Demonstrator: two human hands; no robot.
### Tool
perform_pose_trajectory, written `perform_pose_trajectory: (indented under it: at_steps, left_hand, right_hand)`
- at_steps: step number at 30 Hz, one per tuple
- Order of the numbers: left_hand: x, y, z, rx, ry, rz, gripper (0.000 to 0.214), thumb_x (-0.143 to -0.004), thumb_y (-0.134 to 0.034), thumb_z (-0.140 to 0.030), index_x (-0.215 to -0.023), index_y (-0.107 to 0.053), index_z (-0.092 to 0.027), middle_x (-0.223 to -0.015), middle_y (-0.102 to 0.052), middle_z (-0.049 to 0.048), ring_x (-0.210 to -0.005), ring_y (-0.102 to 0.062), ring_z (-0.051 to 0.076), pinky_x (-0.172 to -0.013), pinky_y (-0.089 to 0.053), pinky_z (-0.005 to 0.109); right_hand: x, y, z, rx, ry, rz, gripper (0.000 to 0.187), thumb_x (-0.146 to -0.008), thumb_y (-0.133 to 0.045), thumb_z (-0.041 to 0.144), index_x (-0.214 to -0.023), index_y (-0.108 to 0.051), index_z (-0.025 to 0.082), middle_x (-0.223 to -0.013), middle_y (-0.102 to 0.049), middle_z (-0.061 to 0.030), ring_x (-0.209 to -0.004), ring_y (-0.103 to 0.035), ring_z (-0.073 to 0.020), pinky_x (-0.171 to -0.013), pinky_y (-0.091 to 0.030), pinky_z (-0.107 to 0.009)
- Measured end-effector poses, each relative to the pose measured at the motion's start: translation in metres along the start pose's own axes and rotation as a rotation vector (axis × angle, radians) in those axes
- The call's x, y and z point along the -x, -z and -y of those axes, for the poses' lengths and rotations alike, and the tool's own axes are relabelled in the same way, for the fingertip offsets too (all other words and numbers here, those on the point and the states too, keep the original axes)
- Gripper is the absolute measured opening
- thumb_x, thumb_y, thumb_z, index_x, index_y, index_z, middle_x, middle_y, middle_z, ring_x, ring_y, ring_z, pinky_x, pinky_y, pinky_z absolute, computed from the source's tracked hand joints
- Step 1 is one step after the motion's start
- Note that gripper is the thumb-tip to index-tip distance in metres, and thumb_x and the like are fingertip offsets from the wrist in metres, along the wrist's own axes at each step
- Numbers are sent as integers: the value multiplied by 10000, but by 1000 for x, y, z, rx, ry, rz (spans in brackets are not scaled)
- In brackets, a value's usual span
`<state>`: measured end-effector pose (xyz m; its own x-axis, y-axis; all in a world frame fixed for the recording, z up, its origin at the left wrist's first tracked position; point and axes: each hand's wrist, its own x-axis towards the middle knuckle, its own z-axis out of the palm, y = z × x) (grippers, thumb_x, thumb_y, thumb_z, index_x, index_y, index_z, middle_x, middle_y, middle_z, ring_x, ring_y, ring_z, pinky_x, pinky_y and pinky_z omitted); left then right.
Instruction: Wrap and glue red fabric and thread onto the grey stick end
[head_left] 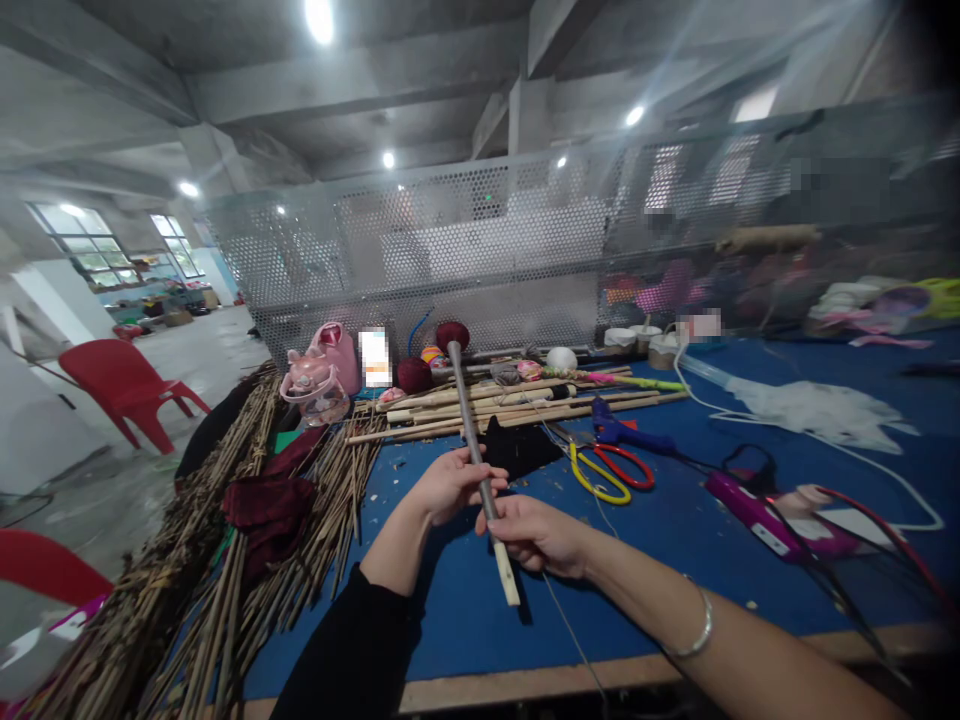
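A long wooden stick [466, 412] points away from me over the blue table [442, 640]. Most of its length is grey and looks wrapped; the near end is bare pale wood, cut flat. At its far tip a dark red ball [453, 335] shows, but I cannot tell whether it is attached. My left hand [453, 488] has its fingers closed around the grey part. Lower down, my right hand [541, 530] pinches the stick just above the bare wood. A thin grey thread [562, 612] runs below my right hand toward the table edge.
Scissors [611, 470] with red and yellow handles lie beside a blue glue gun [622, 430]. Behind are several wooden sticks [525, 403] and yarn balls [414, 375]. Bundled twigs [315, 540] cover the left side; a purple power strip [765, 515] with cords lies right. A perforated metal panel [465, 250] stands behind.
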<state>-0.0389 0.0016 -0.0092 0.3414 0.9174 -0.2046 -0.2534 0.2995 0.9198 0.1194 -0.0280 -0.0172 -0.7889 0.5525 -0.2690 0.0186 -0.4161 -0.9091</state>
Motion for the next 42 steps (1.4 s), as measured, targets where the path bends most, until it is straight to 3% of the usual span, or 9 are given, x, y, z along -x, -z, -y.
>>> perform_pose_trajectory:
  at_steps: [3, 8, 17, 23, 31, 37, 39, 42]
  left_hand:
    - [-2, 0, 3, -24, -2, -29, 493, -625, -730, -242, -1039, -476, -155, -779, -660, 71, -662, -634, 148, -540, -474, 223]
    - [-9, 7, 9, -116, -31, -94, 365, -539, -787, -279, -772, -567, -104, -493, -528, -46, -396, -468, 44, -437, -413, 173]
    - [-2, 4, 0, -91, 10, -8, 406, -608, -732, -276, -943, -551, -133, -755, -643, 59, -655, -627, 137, -537, -470, 210]
    - [-6, 2, 9, -146, -24, -111, 416, -542, -783, -238, -866, -559, -104, -494, -520, -60, -406, -490, 62, -427, -408, 180]
    - [0, 3, 1, -71, 58, -7, 513, -567, -766, -232, -1003, -518, -129, -848, -664, 101, -718, -644, 171, -549, -477, 233]
    - [-6, 4, 7, -122, -6, -163, 409, -542, -783, -238, -854, -547, -120, -501, -532, -63, -438, -520, 71, -462, -409, 182]
    - [-7, 4, 7, -124, -2, -166, 380, -546, -779, -231, -829, -554, -115, -512, -549, -46, -449, -533, 78, -469, -415, 186]
    - [-4, 0, 4, -95, 34, -120, 369, -603, -732, -202, -908, -540, -122, -690, -646, 47, -596, -619, 129, -487, -429, 189]
  right_hand:
    - [-4, -4, -4, 67, 23, -82, 317, -712, -607, 409, -706, -369, 199, -385, -277, 138, -295, -132, -21, -286, -79, -170]
    - [-9, -8, -9, 169, 38, -186, 322, -705, -616, 405, -692, -366, 203, -375, -299, 137, -261, -177, -25, -259, -105, -175]
    - [-4, 2, -2, -26, -4, -43, 312, -665, -659, 346, -780, -417, 187, -436, -287, 133, -332, -128, -13, -304, -71, -158]
    - [-11, 2, -13, 138, 62, -100, 299, -712, -615, 372, -708, -371, 201, -378, -293, 140, -267, -154, -22, -265, -107, -176]
    - [-3, 5, -2, 87, -12, -17, 326, -712, -621, 394, -705, -361, 197, -414, -283, 137, -300, -130, -11, -285, -88, -164]
    - [-9, 6, -8, 225, 27, -135, 321, -687, -640, 378, -692, -379, 193, -388, -297, 139, -271, -191, -16, -266, -119, -166]
    - [-9, 6, -7, 199, 27, -106, 319, -690, -640, 380, -696, -382, 192, -391, -303, 138, -272, -189, -16, -268, -123, -167]
    - [-6, 6, -3, 119, -4, -23, 336, -701, -631, 405, -681, -371, 194, -389, -281, 139, -283, -157, -15, -277, -111, -167]
